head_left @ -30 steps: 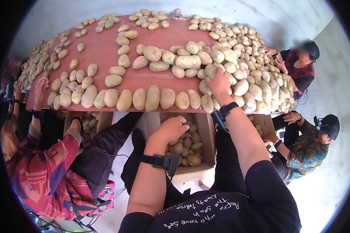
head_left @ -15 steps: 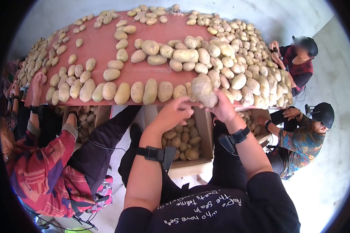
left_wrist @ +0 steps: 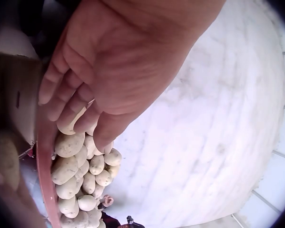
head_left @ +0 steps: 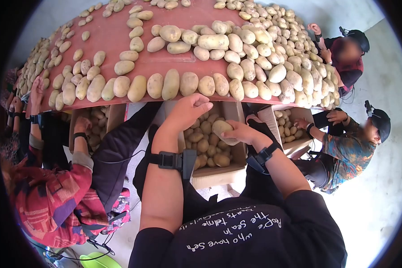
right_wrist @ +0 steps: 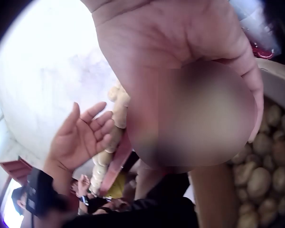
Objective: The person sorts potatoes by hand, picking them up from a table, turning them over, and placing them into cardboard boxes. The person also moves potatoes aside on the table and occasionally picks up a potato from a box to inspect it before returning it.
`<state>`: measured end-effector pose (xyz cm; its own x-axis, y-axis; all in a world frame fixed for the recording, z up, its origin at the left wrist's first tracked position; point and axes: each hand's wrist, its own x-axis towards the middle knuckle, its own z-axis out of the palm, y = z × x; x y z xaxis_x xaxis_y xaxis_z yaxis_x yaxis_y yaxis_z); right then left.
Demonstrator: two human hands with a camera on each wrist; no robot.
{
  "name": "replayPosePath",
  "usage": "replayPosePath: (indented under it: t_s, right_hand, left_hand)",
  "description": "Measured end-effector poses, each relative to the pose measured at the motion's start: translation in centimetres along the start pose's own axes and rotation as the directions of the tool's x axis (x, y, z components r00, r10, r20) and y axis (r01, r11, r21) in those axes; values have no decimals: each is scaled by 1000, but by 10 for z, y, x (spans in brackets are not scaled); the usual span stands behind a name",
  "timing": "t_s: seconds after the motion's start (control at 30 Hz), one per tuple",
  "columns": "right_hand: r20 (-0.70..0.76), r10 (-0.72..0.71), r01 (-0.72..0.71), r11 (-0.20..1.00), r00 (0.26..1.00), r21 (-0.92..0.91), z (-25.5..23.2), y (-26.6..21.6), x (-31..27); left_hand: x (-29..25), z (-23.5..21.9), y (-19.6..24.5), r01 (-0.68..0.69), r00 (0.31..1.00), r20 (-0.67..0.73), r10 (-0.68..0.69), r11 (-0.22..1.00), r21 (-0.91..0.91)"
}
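Note:
My right hand (head_left: pixel 246 133) grips a large potato (head_left: pixel 222 128) over the cardboard box (head_left: pixel 219 179), with several potatoes (head_left: pixel 204 145) lying in it below. In the right wrist view the held potato (right_wrist: pixel 206 114) is blurred, with fingers curled around its far side. Close to the table's front edge, my left hand (head_left: pixel 187 112) is raised with loosely bent fingers and nothing in its grasp. Its palm shows empty in the right wrist view, where the left hand (right_wrist: pixel 83 140) appears at the left.
A row of potatoes (head_left: pixel 170 85) lines the front edge of the red table (head_left: pixel 105 38). A big heap of potatoes (head_left: pixel 259 56) covers its right side. Other people sit left and right, beside a left box (head_left: pixel 116 120) and a right box (head_left: pixel 269 120) with potatoes.
My right hand has taken a potato from the heap, brought it toward me past the table edge and lowered it over the box. The left hand stays empty near the table edge.

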<state>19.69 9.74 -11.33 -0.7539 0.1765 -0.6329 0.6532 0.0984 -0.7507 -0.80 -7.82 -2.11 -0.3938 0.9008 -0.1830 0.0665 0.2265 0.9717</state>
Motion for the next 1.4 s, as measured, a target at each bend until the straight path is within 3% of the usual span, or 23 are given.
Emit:
replayPosePath:
  t_s: [0.07, 0.13, 0.23, 0.33, 0.47, 0.53, 0.6, 0.67, 0.73, 0.83, 0.97, 1.17, 1.27, 1.37, 1.4]
  right_hand:
    - [-91, 65, -88, 958, 994, -273, 6, 11, -1]
    - [-182, 63, -157, 811, 981, -563, 18, 3, -12]
    - [13, 236, -121, 542, 972, -832, 11, 60, 27]
    - [-43, 125, -111, 611, 991, -784, 18, 39, 6]
    - [160, 42, 84, 702, 986, -707, -4, -49, -18]
    - [237, -20, 131, 878, 971, -461, -24, -103, -35]
    - [80, -163, 175, 966, 983, -189, -45, -123, -26]
    - [-126, -422, 311, 811, 898, -495, -69, -157, -12]
    - [-279, -540, 310, 754, 794, -579, -86, -182, 13]
    - [-356, -748, 89, 481, 560, -872, -96, -206, 52]
    - [-332, -817, -43, 355, 471, -934, -92, -218, 90]
    - [-348, -776, -200, 285, 526, -937, -86, -222, 112]
    - [-326, -732, -198, 259, 599, -945, -92, -226, 108]
    - [-292, -806, -78, 295, 515, -952, -95, -220, 96]
    - [-322, -812, -2, 368, 488, -930, -93, -220, 90]
  left_hand:
    - [0, 1, 0, 26, 1000, -5, -26, 1000, 9]
    - [-1, 2, -2, 45, 999, -2, -45, 998, 32]
    - [4, 3, -8, 40, 999, 7, -40, 996, 74]
    - [6, 5, -12, 4, 1000, 1, -4, 997, 81]
    - [7, 7, -10, 11, 1000, 10, -11, 997, 78]
    - [8, 10, -11, 11, 1000, 3, -12, 995, 98]
    - [10, 14, -15, -6, 1000, 4, 5, 993, 115]
    - [11, 16, -16, -5, 1000, 6, 4, 993, 118]
    - [11, 19, -15, 14, 1000, 5, -15, 995, 103]
    - [14, 21, -18, 11, 1000, 17, -12, 996, 90]
    - [16, 21, -15, 1, 1000, 29, -3, 997, 73]
    - [15, 21, -9, 14, 999, 31, -16, 998, 55]
    - [16, 21, -11, 3, 1000, 26, -5, 999, 48]
    - [16, 19, -11, -41, 999, 8, 41, 998, 51]
    - [16, 18, -9, -53, 999, -4, 54, 997, 54]
